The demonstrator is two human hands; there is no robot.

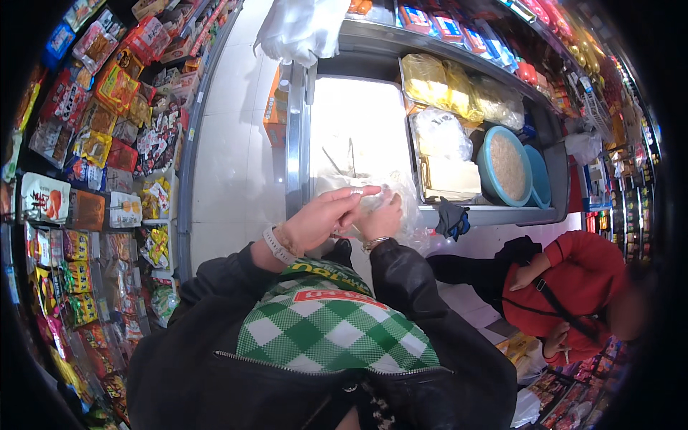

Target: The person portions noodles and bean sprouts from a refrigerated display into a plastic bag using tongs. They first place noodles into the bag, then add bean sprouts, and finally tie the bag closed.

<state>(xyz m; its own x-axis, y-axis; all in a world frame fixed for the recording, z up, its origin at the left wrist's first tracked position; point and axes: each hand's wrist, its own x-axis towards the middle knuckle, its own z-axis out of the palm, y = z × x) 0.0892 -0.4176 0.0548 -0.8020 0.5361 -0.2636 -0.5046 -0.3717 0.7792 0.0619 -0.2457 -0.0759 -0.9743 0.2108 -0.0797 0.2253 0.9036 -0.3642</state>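
Both of my hands are close together at the near edge of a display case. My right hand [380, 222] is closed on the crumpled, thin clear plastic bag [407, 204], which spreads out beyond the fingers. Just beside it, my left hand [324, 218] reaches over with its index finger stretched toward the right hand and the other fingers curled. Whether the left hand also pinches some of the bag is hidden. Beneath the hands lies a bright white surface [358, 122], washed out by glare, with a thin dark utensil partly visible on it.
In the case to the right are yellow bags [426, 79], a blue tub [489, 154] of pale food and stacked tofu-like blocks [451, 175]. Dark gloves [452, 218] hang at the edge. White bags [301, 32] hang far left. A person in red [573, 287] stands right; snack shelves [107, 143] line the left.
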